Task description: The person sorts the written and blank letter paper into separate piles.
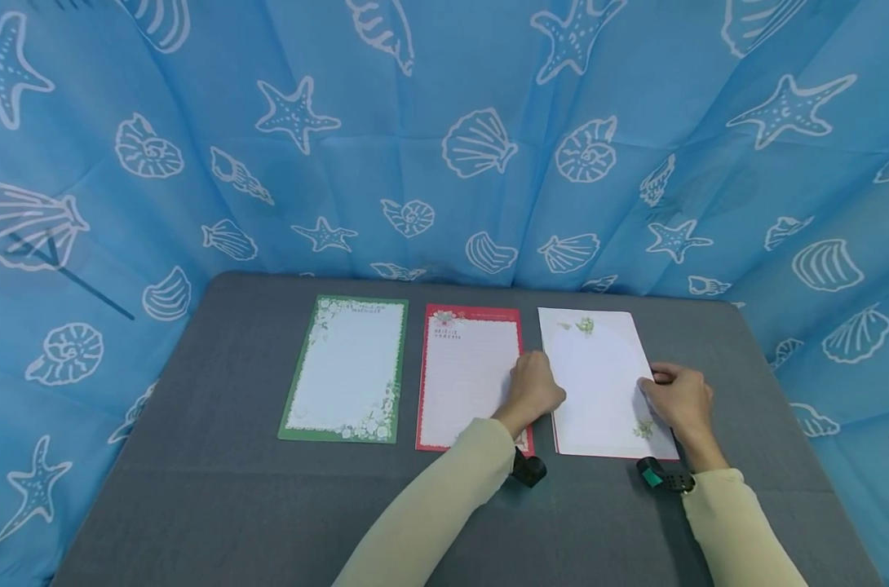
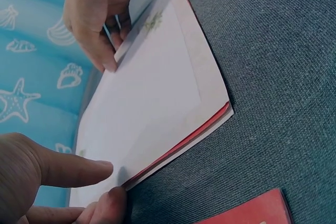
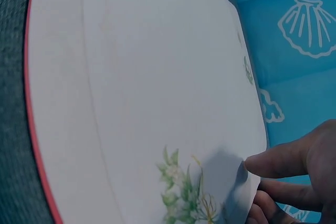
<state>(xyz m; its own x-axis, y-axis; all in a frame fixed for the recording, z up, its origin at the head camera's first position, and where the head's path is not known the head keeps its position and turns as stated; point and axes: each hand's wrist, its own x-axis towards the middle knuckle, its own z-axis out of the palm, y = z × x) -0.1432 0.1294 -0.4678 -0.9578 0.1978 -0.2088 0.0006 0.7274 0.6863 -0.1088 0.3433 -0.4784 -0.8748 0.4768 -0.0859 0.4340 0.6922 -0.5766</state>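
Observation:
A stack of white letter paper [image 1: 599, 379] with green floral sprigs lies at the right of the table, a red sheet edge showing beneath it. My left hand [image 1: 536, 387] pinches its left edge; in the left wrist view the thumb [image 2: 97, 172] is above the paper and the fingertips are at its rim. At the right edge my right hand [image 1: 681, 399] grips the stack, its thumb [image 3: 268, 162] on top and the other fingers beside and below. Under my left forearm lies a red-bordered letter sheet [image 1: 470, 375], partly covered.
A green-bordered letter sheet [image 1: 349, 371] with white flowers lies further left. All the paper rests on a grey cloth-covered table [image 1: 217, 489]. A blue curtain [image 1: 386, 147] with shells and starfish hangs behind and around it.

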